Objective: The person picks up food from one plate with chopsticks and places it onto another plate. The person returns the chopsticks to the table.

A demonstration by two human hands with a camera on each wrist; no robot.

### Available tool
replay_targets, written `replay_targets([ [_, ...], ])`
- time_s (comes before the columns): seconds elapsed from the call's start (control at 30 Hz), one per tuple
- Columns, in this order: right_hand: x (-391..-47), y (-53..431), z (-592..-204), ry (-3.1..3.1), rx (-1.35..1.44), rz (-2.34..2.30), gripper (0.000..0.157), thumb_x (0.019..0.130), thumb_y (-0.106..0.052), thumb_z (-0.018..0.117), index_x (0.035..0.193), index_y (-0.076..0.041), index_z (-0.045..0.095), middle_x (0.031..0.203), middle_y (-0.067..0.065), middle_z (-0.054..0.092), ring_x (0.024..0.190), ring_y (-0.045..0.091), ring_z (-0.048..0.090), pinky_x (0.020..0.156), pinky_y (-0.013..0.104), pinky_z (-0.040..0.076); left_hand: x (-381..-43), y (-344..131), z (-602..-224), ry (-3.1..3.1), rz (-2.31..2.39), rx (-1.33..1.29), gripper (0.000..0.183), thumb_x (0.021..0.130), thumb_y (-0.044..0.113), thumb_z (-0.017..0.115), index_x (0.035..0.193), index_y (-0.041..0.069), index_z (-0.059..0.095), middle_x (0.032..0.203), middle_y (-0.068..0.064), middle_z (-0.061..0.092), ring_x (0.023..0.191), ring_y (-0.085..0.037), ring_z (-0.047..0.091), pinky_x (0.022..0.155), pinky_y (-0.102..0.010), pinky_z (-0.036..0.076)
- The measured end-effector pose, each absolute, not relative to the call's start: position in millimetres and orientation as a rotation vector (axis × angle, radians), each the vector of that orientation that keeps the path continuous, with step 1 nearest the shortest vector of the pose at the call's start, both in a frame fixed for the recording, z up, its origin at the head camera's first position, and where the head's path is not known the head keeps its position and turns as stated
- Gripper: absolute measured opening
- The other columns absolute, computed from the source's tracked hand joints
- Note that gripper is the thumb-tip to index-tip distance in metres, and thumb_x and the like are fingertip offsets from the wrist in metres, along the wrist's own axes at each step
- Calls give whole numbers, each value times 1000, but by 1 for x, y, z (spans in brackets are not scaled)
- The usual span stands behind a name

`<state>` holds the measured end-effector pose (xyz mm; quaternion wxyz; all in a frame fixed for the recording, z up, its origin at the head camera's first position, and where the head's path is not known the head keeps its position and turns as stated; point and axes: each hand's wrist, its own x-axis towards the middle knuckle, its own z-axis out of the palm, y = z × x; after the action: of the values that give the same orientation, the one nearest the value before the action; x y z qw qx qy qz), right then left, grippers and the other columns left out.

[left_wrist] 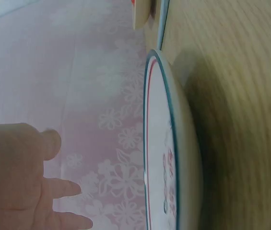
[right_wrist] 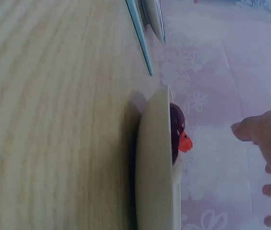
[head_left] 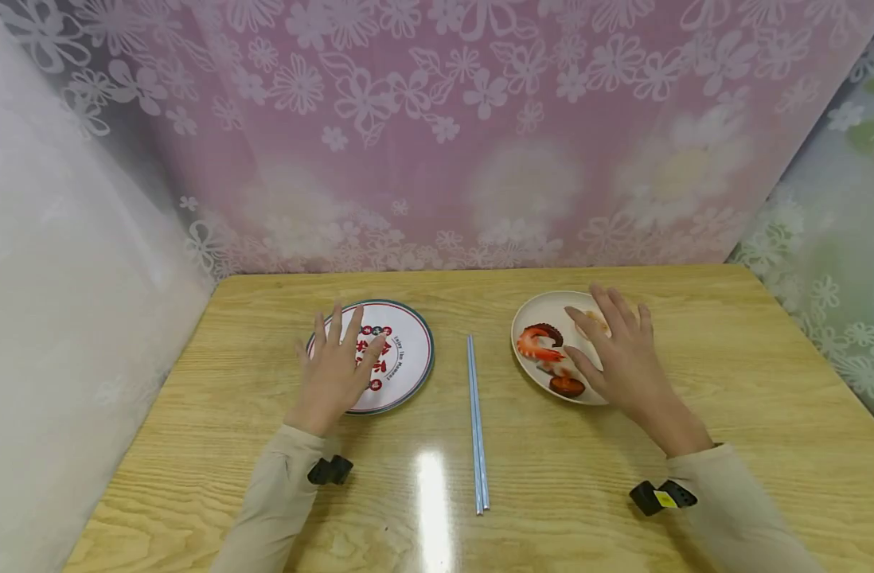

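Note:
My left hand [head_left: 333, 378] hovers, fingers spread, over a white plate [head_left: 411, 358] with a teal rim and red printed characters. In the left wrist view a gap shows between that hand [left_wrist: 15, 177] and the plate [left_wrist: 155, 110]. On the right, my right hand [head_left: 626, 370] is held with loosely bent fingers above a cream plate [head_left: 544, 305]. That plate carries a red curled tentacle-like piece [head_left: 532, 344] with a dark edge, a brown oval piece [head_left: 567, 387] and a pale orange piece [head_left: 595, 321] partly behind the fingers. Neither hand holds anything.
Two pale blue chopsticks [head_left: 477, 430] lie side by side between the plates, pointing away from me. The wooden table [head_left: 552, 485] ends at a pink floral curtain [head_left: 423, 183]. A white curtain [head_left: 72, 278] hangs at left, a greenish one [head_left: 831, 263] at right.

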<state>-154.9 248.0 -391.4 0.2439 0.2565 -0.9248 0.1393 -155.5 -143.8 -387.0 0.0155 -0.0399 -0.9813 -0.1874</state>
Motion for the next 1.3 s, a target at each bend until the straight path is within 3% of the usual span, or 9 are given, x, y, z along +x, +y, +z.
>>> replay_targets([
  [0.1,-155,241,-395,-2348,837,403,53,102,-47,34,124,-5,59,141,27,41,128,49,37,102,71,19,-157,-149,-390,-3062,-605,-88,68,101,55,28,154,12,21,158,-21,11,144,-45,4,104,-72,11],
  [0.2,-152,233,-396,-2271,935,408,49,104,-41,34,116,-5,63,132,26,49,119,46,46,100,68,27,-160,-156,-394,-3008,-614,-45,64,102,47,38,149,4,30,152,-28,25,139,-49,23,102,-68,25],
  [0.3,-145,223,-399,-2244,1024,428,45,105,-36,34,110,-5,66,126,24,53,112,41,51,96,63,32,-163,-166,-399,-2900,-596,11,58,100,36,49,140,-4,41,139,-32,42,124,-51,43,95,-63,38],
  [0.4,-141,213,-405,-2221,1102,425,42,106,-30,34,105,-5,67,121,22,56,105,37,54,92,57,38,-166,-178,-405,-2816,-574,101,50,99,28,51,132,-9,47,123,-34,51,107,-51,55,84,-59,46],
  [0.63,-139,200,-419,-2196,1212,347,40,107,-24,31,104,-4,66,114,21,61,103,36,58,85,50,45,-165,-194,-410,-2871,-554,311,46,100,25,45,130,-10,46,116,-35,53,99,-51,58,76,-60,48],
  [0.77,-136,194,-420,-2255,1278,318,20,98,-13,51,109,-5,65,110,16,63,100,31,61,81,46,50,-167,-198,-412,-2972,-571,362,48,101,27,40,131,-10,46,117,-36,55,103,-51,57,79,-59,48],
  [0.93,-130,183,-422,-2343,1345,268,29,82,-4,66,110,-6,66,99,7,64,89,21,64,73,37,53,-169,-200,-416,-3112,-628,425,47,103,27,34,130,-10,44,112,-36,57,96,-46,60,76,-54,48],
  [1.1,-125,168,-425,-2362,1445,215,25,85,-6,66,110,-8,66,94,4,63,86,18,63,75,33,53,-171,-201,-418,-3134,-733,454,40,105,23,26,125,-7,45,108,-33,58,91,-40,59,74,-52,46],
  [1.3,-125,155,-423,-2326,1548,65,18,87,-11,65,106,-13,63,95,1,59,83,16,59,72,32,50,-172,-206,-425,-3081,-828,396,35,104,17,24,120,-6,45,109,-35,57,100,-48,59,80,-56,46],
])
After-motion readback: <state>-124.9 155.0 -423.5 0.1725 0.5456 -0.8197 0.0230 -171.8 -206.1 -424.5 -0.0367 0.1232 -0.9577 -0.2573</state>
